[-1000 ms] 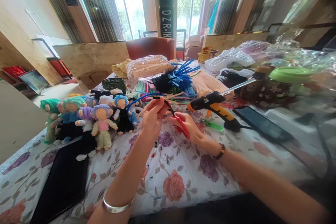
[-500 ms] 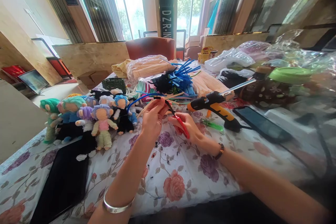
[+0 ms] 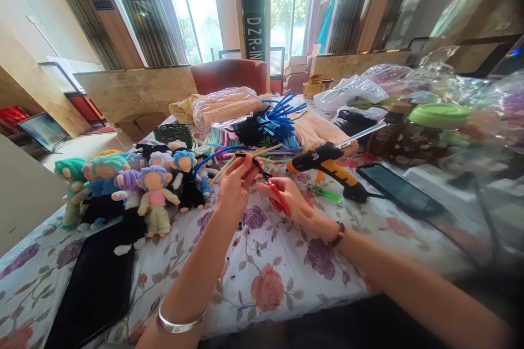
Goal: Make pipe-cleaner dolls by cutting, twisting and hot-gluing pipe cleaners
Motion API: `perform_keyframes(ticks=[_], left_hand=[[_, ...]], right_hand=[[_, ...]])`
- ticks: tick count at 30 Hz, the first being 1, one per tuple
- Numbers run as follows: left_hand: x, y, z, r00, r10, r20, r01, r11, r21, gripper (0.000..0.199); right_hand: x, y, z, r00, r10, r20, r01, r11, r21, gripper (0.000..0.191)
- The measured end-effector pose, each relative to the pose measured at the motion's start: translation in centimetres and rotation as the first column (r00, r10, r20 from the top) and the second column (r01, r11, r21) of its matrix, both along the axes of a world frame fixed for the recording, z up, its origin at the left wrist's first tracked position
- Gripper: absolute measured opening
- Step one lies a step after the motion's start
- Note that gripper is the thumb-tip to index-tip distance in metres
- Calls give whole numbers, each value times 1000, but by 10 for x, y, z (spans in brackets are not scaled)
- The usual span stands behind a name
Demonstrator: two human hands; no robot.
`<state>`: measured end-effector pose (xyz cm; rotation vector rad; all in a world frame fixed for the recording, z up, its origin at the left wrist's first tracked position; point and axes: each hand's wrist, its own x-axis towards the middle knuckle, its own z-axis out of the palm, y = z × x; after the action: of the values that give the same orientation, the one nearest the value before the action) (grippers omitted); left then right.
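My left hand (image 3: 234, 185) pinches a black pipe cleaner (image 3: 241, 155) between thumb and fingers, above the middle of the flowered tablecloth. Wrapped round a pair of red-handled scissors (image 3: 280, 198) is my right hand (image 3: 292, 196), just beside the left. The dark scissor blades point up and left, at the lower part of the black pipe cleaner. Blade and pipe cleaner are hard to tell apart there. Small black clippings (image 3: 233, 277) lie scattered on the cloth below the hands.
Several pipe-cleaner dolls (image 3: 155, 196) stand at left, behind a black tablet (image 3: 96, 289). Bundled blue pipe cleaners (image 3: 282, 120) lie beyond the hands. To the right are a glue gun (image 3: 327, 166), a green lighter-like item (image 3: 325, 193), a phone (image 3: 397, 188) and a green-lidded jar (image 3: 438, 114).
The whole view has shifted slightly, so things appear a little further left. Both hands keep their holds; the dark parts by the scissor tips now look more crossed than before.
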<state>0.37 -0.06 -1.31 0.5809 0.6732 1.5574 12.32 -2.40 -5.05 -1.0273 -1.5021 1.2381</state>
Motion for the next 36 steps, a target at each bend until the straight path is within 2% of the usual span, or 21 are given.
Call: perform_keyframes(ticks=[6, 8, 10, 13, 16, 18, 21, 24, 26, 31, 33, 36], left_hand=[[0, 1, 0, 999, 39, -14, -39, 999, 10, 12], [-2, 3, 1, 996, 91, -4, -91, 996, -15, 13], [-5, 5, 2, 988, 151, 24, -151, 988, -27, 14], [-8, 6, 3, 964, 256, 74, -254, 966, -37, 17], [-10, 7, 3, 950, 304, 75, -302, 953, -35, 16], [-10, 7, 2, 949, 313, 44, -311, 949, -54, 13], [-8, 7, -1, 953, 303, -10, -303, 949, -82, 10], [-6, 7, -2, 956, 288, -57, -292, 955, -62, 7], [-5, 6, -3, 954, 287, -88, -291, 956, -41, 7], [-5, 7, -6, 954, 273, -124, -278, 960, -25, 12], [-6, 7, -6, 956, 258, -137, -263, 964, -22, 14], [-5, 5, -6, 966, 179, -188, -182, 983, 0, 24]], right_hand=[[2, 0, -2, 999, -21, 47, 21, 1000, -1, 48], [2, 1, -2, 992, -70, 104, 64, 996, 63, 47], [3, 2, -1, 960, -177, 216, 140, 974, 179, 46], [5, 2, 1, 828, -338, 447, 191, 920, 342, 44], [7, 1, 2, 637, -399, 660, 122, 897, 425, 32], [9, 0, 1, 532, -413, 739, 71, 892, 447, 23], [10, -2, 0, 469, -398, 788, 18, 897, 442, 21], [11, -3, 2, 452, -367, 813, -15, 908, 418, 20], [12, -4, 3, 489, -361, 794, -8, 908, 418, 18], [12, -4, 6, 738, -255, 625, -23, 916, 400, 8], [10, -2, 6, 829, -237, 507, 18, 917, 399, 10], [6, 1, 6, 951, -217, 218, 129, 925, 358, 19]])
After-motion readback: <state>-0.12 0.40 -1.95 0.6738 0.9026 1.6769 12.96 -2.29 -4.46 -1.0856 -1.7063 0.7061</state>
